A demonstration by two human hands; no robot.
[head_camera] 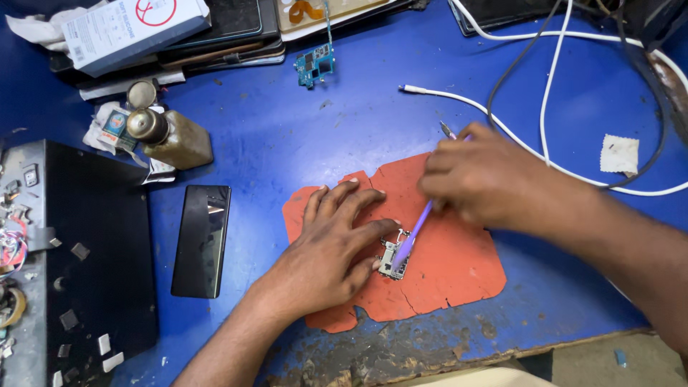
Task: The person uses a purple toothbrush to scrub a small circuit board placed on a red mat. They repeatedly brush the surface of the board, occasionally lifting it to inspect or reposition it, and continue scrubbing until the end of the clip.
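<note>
A small metal-framed circuit board [391, 259] lies on a torn orange mat [459, 265] on the blue table. My left hand [331, 245] rests flat on the mat, thumb and forefinger pinning the board at its left edge. My right hand [484, 179] grips a purple toothbrush [411, 238] whose head presses down on the board. A pair of metal tweezers [447, 130] pokes out above my right hand's fingers.
A black phone [202, 240] lies face up left of the mat. A brown bottle [170, 137] stands behind it. A black box [93, 244] with small chips sits at far left. White cables [552, 93] loop at right; a small blue circuit board [314, 66] lies at the back.
</note>
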